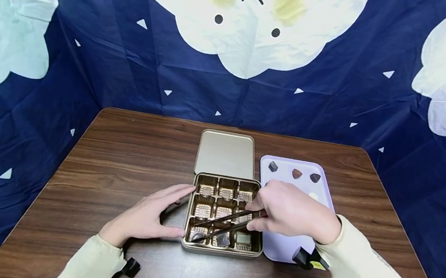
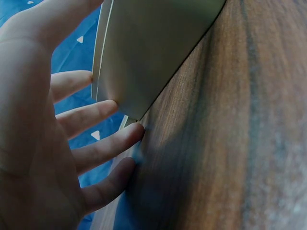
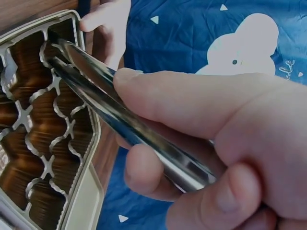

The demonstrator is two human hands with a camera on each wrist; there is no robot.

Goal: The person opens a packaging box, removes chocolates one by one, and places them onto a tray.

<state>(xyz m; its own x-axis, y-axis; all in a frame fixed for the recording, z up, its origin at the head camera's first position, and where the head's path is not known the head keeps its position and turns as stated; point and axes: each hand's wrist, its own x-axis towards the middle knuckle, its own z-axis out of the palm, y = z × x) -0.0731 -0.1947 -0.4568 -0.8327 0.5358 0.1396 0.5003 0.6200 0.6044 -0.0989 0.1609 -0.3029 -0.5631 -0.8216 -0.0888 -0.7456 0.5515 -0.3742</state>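
A gold tin (image 1: 221, 253) holds a gold tray insert divided into several compartments. My right hand (image 1: 287, 209) grips metal tongs (image 3: 129, 124), which slant across the tin to its front left compartment. Their tips meet a dark chocolate (image 1: 198, 237) lying there. Beside it, the front middle compartment holds a dark square chocolate (image 1: 223, 239), and the front right one a pale square piece (image 1: 243, 238). My left hand (image 1: 149, 215) is spread along the tin's left side, thumb and index finger at its edge. In the left wrist view its other fingers (image 2: 88, 117) are loosely extended and hold nothing.
A lilac tray (image 1: 282, 249) stands right of the tin, partly under my right forearm. On it lie a dark cube-shaped chocolate (image 1: 272, 166), a brown chocolate (image 1: 296, 173), a dark rounded one (image 1: 314, 177) and a pale piece (image 1: 313, 196). The tin's lid (image 1: 226, 154) lies behind the tin.
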